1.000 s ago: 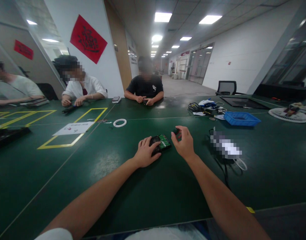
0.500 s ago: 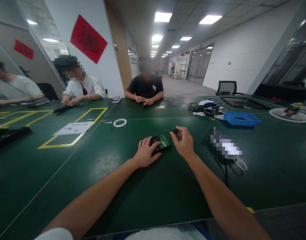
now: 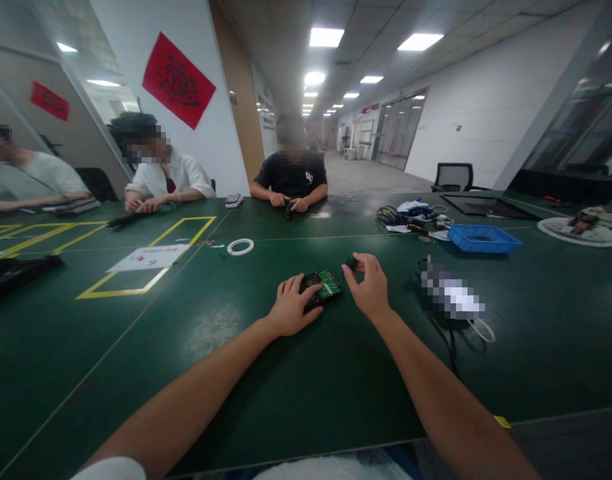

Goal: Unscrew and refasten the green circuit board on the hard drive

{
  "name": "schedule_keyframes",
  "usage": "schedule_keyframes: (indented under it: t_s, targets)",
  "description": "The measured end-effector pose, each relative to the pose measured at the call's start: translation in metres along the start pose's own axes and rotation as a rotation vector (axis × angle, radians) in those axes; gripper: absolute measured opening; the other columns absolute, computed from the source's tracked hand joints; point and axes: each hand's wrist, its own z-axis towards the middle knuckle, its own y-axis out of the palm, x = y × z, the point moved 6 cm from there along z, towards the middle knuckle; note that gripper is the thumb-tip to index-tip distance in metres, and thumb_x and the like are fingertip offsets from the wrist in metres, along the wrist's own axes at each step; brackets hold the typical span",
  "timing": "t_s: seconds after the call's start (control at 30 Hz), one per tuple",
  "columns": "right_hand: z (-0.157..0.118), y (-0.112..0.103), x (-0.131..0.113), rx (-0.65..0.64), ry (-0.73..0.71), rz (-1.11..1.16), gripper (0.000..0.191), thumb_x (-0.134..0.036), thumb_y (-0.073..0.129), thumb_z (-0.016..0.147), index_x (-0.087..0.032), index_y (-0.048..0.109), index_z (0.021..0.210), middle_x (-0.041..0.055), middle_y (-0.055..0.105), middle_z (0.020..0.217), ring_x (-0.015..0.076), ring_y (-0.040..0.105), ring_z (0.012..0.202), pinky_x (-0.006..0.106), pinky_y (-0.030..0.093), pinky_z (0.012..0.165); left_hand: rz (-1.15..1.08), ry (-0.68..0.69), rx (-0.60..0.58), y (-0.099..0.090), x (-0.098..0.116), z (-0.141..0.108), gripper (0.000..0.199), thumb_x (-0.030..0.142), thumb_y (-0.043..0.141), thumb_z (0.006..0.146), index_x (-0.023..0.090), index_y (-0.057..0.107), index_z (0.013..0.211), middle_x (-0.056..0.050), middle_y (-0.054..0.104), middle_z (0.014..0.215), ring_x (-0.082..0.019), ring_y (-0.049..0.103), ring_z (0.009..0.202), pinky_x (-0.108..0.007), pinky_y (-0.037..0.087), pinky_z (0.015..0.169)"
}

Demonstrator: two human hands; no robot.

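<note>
Lying long-axis crosswise, green end (image 3: 331,287) rightward, device (image 3: 325,279) under spread left hand (image 3: 292,307); right hand (image 3: 367,283) pinching dark piece (image 3: 352,262)

Open across the worktop (image 3: 296,407) between left forearm (image 3: 199,375) and right forearm (image 3: 430,373), from the near edge up to the board (image 3: 330,285). Blocked at that point by the board itself, part-covered by the left hand (image 3: 292,308); tight from there to the dark piece (image 3: 352,263) pinched in the right hand (image 3: 370,285). Open again beyond, between ring (image 3: 231,249) and cables (image 3: 417,209), as far as a seated co-worker (image 3: 296,177). Hemmed in at right by a blurred object (image 3: 453,291) and a cord (image 3: 452,343) running down to the right forearm. Passable from the left hand over to the sheet (image 3: 149,258).
</note>
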Motion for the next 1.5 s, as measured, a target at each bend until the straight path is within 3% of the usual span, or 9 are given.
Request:
schedule_keyframes:
  t_s: [0.23, 0.43, 0.67, 0.83, 0.97, 1.13, 1.33, 1.5]
  targets:
    - [0.000, -0.001, -0.002, -0.017, -0.001, 0.018, 0.031, -0.031, 0.058, 0.096, -0.022, 0.053, 0.124, 0.0113, 0.063, 0.113, 0.0230, 0.068, 0.092, 0.042, 0.062, 0.080, -0.015, 0.000, 0.005, -0.002, 0.001, 0.000, 0.063, 0.055, 0.062, 0.090, 0.036, 0.048, 0.148, -0.013, 0.033, 0.157, -0.041, 0.029, 0.143, -0.062, 0.025, 0.113]
    - [0.000, -0.001, 0.001, -0.026, 0.038, -0.027, 0.031, -0.037, 0.063, 0.094, -0.022, 0.055, 0.119, 0.0096, 0.063, 0.109, 0.0204, 0.067, 0.080, 0.041, 0.063, 0.076, -0.016, 0.007, 0.005, -0.001, 0.000, 0.000, 0.063, 0.056, 0.061, 0.091, 0.036, 0.047, 0.149, -0.013, 0.033, 0.158, -0.041, 0.028, 0.143, -0.062, 0.025, 0.113]
    - [-0.002, 0.002, 0.001, -0.035, 0.031, 0.053, 0.033, -0.034, 0.058, 0.096, -0.023, 0.051, 0.127, 0.0114, 0.064, 0.114, 0.0231, 0.069, 0.092, 0.042, 0.063, 0.080, -0.008, 0.009, 0.008, -0.001, 0.000, 0.000, 0.063, 0.057, 0.060, 0.091, 0.037, 0.046, 0.150, -0.015, 0.032, 0.157, -0.041, 0.028, 0.144, -0.062, 0.025, 0.113]
    - [-0.003, 0.004, 0.004, -0.035, 0.045, 0.026, 0.037, -0.038, 0.064, 0.094, -0.024, 0.053, 0.125, 0.0105, 0.065, 0.112, 0.0227, 0.069, 0.086, 0.044, 0.064, 0.078, -0.005, 0.005, 0.005, 0.000, 0.000, 0.000, 0.063, 0.056, 0.063, 0.090, 0.037, 0.048, 0.148, -0.014, 0.032, 0.157, -0.041, 0.028, 0.144, -0.062, 0.026, 0.112]
    - [-0.004, 0.004, 0.001, -0.066, 0.015, 0.010, 0.036, -0.035, 0.060, 0.096, -0.023, 0.053, 0.129, 0.0114, 0.062, 0.113, 0.0241, 0.068, 0.091, 0.045, 0.064, 0.080, -0.017, 0.008, 0.019, 0.000, 0.000, -0.001, 0.063, 0.055, 0.062, 0.090, 0.036, 0.048, 0.148, -0.014, 0.032, 0.157, -0.042, 0.028, 0.144, -0.063, 0.024, 0.113]
    - [-0.004, 0.006, 0.001, -0.025, 0.025, 0.082, 0.039, -0.034, 0.060, 0.096, -0.023, 0.050, 0.131, 0.0136, 0.061, 0.124, 0.0248, 0.069, 0.101, 0.043, 0.064, 0.082, -0.018, 0.007, 0.015, 0.000, -0.001, -0.001, 0.063, 0.056, 0.062, 0.090, 0.036, 0.048, 0.149, -0.014, 0.032, 0.158, -0.041, 0.029, 0.143, -0.063, 0.024, 0.113]
    - [-0.003, 0.004, 0.001, -0.034, 0.030, 0.026, 0.035, -0.038, 0.062, 0.095, -0.024, 0.054, 0.126, 0.0100, 0.064, 0.113, 0.0226, 0.069, 0.088, 0.043, 0.064, 0.080, -0.012, 0.010, 0.009, -0.001, 0.000, -0.001, 0.063, 0.056, 0.061, 0.091, 0.035, 0.047, 0.149, -0.014, 0.032, 0.158, -0.041, 0.029, 0.143, -0.062, 0.024, 0.113]
    - [0.000, 0.001, -0.007, -0.063, -0.003, -0.009, 0.031, -0.034, 0.055, 0.098, -0.024, 0.056, 0.128, 0.0117, 0.061, 0.115, 0.0233, 0.067, 0.091, 0.045, 0.063, 0.083, -0.028, 0.005, 0.009, -0.002, 0.000, -0.001, 0.063, 0.054, 0.063, 0.090, 0.035, 0.049, 0.148, -0.013, 0.032, 0.158, -0.041, 0.028, 0.143, -0.062, 0.024, 0.113]
